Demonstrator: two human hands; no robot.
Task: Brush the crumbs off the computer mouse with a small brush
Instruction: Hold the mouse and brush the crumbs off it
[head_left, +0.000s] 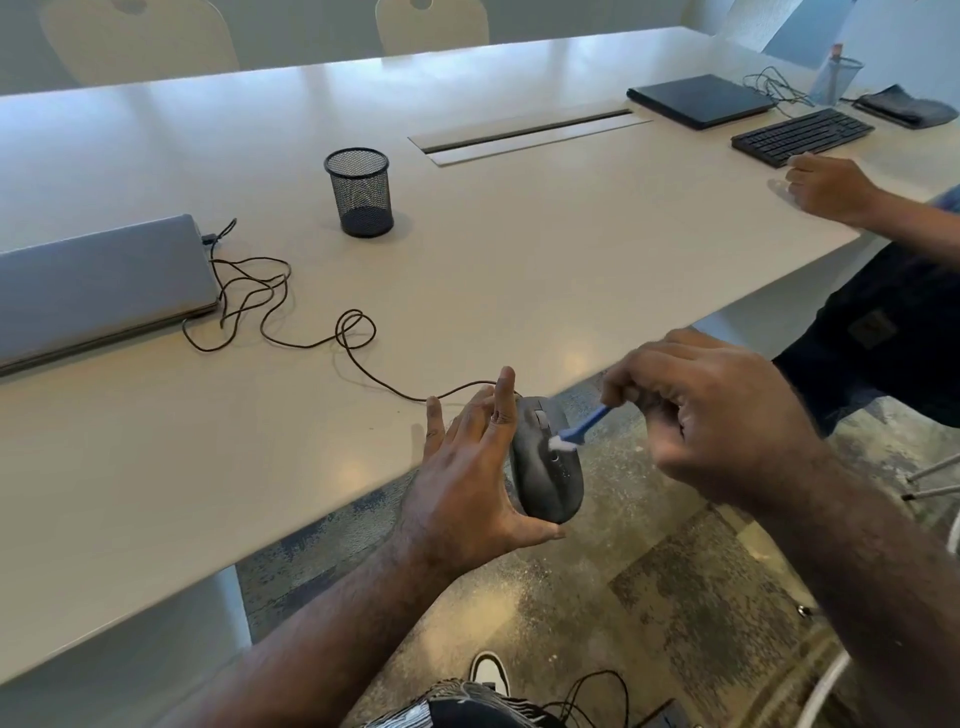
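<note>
— Where was the mouse (545, 462)?
— Off the desk (467, 270) edge, gripped by the left hand (467, 478).
— And the right hand (722, 421)?
— At three o'clock, pinching the brush (582, 428), bristles touching the mouse.

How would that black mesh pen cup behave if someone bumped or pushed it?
The mesh pen cup looks empty and see-through, so it is probably light and would slide easily on the smooth table. Being taller than wide, it might tip if pushed near its rim, and once on its side it could roll.
</note>
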